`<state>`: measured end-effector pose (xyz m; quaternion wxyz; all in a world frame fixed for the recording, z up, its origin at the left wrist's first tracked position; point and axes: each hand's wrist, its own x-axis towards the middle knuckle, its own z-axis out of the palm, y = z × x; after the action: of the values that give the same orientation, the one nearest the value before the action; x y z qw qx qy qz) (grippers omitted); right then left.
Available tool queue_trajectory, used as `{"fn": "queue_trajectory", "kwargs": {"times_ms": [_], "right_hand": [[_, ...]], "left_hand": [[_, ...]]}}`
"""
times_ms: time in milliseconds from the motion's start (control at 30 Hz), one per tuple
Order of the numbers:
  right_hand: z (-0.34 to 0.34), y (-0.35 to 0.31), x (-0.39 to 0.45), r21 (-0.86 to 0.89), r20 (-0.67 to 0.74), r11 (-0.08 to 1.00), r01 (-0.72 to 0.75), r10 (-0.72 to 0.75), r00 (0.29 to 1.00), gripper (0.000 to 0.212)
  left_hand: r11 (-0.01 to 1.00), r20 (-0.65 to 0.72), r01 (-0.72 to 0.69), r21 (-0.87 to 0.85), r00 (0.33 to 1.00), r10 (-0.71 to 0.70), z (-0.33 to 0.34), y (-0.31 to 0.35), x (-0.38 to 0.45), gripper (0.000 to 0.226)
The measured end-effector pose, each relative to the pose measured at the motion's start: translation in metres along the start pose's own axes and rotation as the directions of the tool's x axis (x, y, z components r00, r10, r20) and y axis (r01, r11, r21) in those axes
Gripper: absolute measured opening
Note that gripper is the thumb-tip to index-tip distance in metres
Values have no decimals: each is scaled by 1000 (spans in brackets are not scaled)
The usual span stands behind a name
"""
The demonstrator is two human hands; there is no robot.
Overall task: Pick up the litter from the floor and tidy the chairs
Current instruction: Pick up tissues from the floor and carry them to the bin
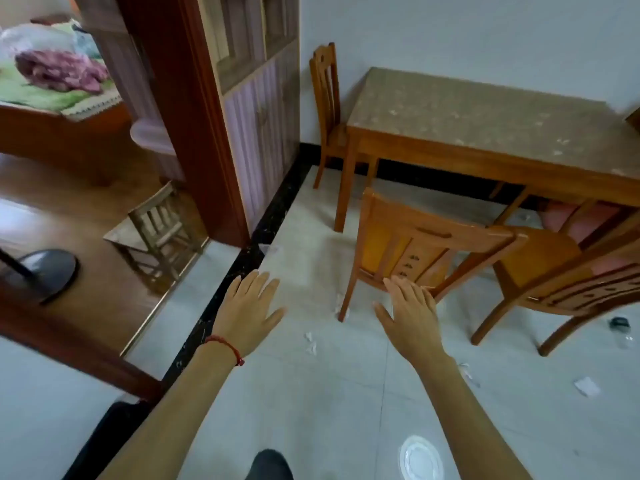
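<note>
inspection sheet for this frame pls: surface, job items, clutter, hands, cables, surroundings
Surface: pale tiled floor with a black border strip.
Job's things: crumpled paper scraps, another scrap; tilted chair pulled out from the table; second chair at right; third chair by the wall.
Clutter: plastic bottle lying on the floor; white lid.
Hands: left hand and right hand both open, fingers straight, holding nothing.
Cables: nothing seen.
Surroundings: doorway to a bedroom with a bed; small stool.
</note>
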<state>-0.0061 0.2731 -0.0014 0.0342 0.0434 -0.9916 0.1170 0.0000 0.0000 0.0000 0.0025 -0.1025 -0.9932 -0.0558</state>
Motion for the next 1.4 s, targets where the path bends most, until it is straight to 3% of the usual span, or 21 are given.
{"fn": "queue_trajectory", "kwargs": {"times_ms": [100, 267, 900, 1233, 1400], "right_hand": [[18, -2, 0, 3, 24, 1000, -5, 5, 1000, 47], [46, -14, 30, 45, 59, 999, -8, 5, 998, 47], [176, -64, 225, 205, 232, 936, -288, 239, 943, 42], [333, -31, 274, 197, 403, 936, -292, 194, 894, 40], [445, -5, 276, 156, 537, 946, -283, 159, 828, 43]], "left_hand": [[999, -2, 38, -23, 999, -38, 14, -6, -6, 55], [995, 83, 78, -68, 994, -72, 22, -26, 10, 87], [991, 324, 62, -120, 946, -20, 125, -175, 225, 74], [987, 356, 92, -129, 934, -40, 260, -201, 266, 68], [974, 371, 161, -160, 924, -92, 358, -212, 272, 69]]}}
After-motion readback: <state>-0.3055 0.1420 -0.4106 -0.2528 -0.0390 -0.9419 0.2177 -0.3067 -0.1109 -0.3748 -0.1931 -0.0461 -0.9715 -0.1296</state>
